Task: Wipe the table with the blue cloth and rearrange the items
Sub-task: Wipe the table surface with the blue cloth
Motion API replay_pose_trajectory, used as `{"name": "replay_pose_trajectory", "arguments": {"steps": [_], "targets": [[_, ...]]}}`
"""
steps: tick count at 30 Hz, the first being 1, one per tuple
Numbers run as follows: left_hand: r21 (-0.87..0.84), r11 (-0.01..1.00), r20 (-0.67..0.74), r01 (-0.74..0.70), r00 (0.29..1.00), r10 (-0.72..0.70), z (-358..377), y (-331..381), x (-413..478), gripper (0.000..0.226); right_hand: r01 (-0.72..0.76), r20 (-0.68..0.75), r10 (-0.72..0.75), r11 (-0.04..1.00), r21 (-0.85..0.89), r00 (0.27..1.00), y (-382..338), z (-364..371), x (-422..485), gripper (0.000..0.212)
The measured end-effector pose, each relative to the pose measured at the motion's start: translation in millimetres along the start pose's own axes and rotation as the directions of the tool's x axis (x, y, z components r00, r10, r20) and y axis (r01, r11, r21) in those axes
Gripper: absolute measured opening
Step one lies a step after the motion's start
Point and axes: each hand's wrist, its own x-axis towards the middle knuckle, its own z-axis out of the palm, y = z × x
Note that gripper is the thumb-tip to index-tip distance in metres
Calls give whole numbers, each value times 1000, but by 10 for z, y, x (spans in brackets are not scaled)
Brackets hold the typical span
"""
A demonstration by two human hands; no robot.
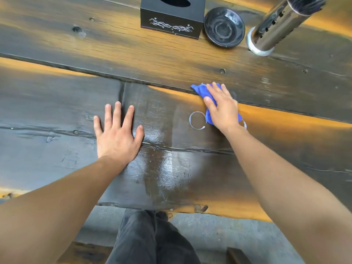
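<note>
My right hand [222,107] presses flat on a bunched blue cloth [200,91] near the middle of the dark wooden table [57,103]. Only the cloth's far-left corner and a lower fold show from under the hand. A white ring mark [197,120] lies on the wood just left of the cloth, and a second ring peeks out right of my wrist. My left hand [117,133] rests palm down with fingers spread on the table, holding nothing. A wet, shiny patch [163,164] spreads between my arms.
At the far edge stand a black tissue box [171,18] with white ornament, a dark bowl [223,27] to its right, and a perforated metal cylinder [272,29] holding dark sticks. The table's near edge runs above my legs.
</note>
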Motion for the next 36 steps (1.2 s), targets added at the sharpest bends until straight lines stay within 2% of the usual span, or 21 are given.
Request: {"name": "replay_pose_trajectory", "arguments": {"steps": [2, 7, 12, 19, 25, 27, 29, 30, 32, 34, 36], "targets": [[0, 1000, -3, 2, 1000, -2, 0, 13, 13, 67, 44, 31, -39, 980, -192, 999, -22, 87, 31, 52], [8, 1000, 4, 10, 1000, -10, 10, 22, 25, 67, 221, 163, -183, 940, -259, 970, -188, 234, -125, 55], [14, 1000, -7, 18, 1000, -18, 1, 25, 38, 67, 377, 248, -325, 904, -202, 913, -464, 412, -593, 53], [1, 1000, -27, 23, 999, -23, -15, 39, 15, 67, 525, 242, -484, 838, -150, 841, -538, 575, -1374, 52], [-7, 1000, -34, 24, 999, -24, -32, 30, 1, 67, 540, 178, -524, 840, -58, 833, -495, 701, -1979, 40], [-3, 1000, -40, 25, 999, -25, -33, 25, -8, 68, 478, 177, -483, 876, 72, 858, -451, 678, -2134, 37], [4, 1000, -46, 26, 999, -26, -26, 22, -19, 68, 291, 182, -360, 901, 320, 915, -403, 569, -2242, 39], [7, 1000, -48, 25, 999, -24, -21, 22, -21, 68, 154, 193, -265, 878, 452, 945, -378, 476, -2278, 37], [9, 1000, -54, 23, 998, -22, -12, 27, -24, 68, -75, 170, -45, 769, 635, 984, -298, 217, -2273, 37], [8, 1000, -58, 21, 998, -21, -2, 38, -22, 69, -163, 46, 184, 694, 702, 982, -71, -68, -2140, 38], [11, 1000, -56, 23, 998, -23, 12, 44, -37, 69, -189, -114, 345, 728, 659, 932, 284, -296, -1907, 36]]}}
